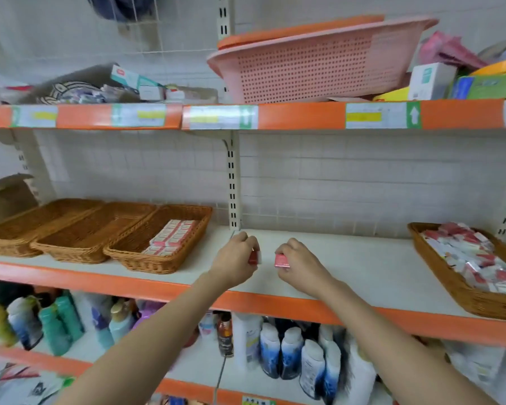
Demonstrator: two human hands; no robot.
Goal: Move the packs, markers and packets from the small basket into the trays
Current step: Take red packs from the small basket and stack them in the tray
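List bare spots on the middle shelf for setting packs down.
Free: the white shelf board between the part-filled wicker tray and the packet-heaped wicker tray, around both hands; the two empty wicker trays at far left. Crowded: the packet-heaped tray, and the row of red-and-white packs in the part-filled tray.

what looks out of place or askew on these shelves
The pink basket on the top shelf sits tilted, propped at an angle instead of flat. Around it, boxes and packets lie jumbled. The wicker trays below stand straight.

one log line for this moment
left hand: holds small red pack | right hand: holds small red pack | over white shelf
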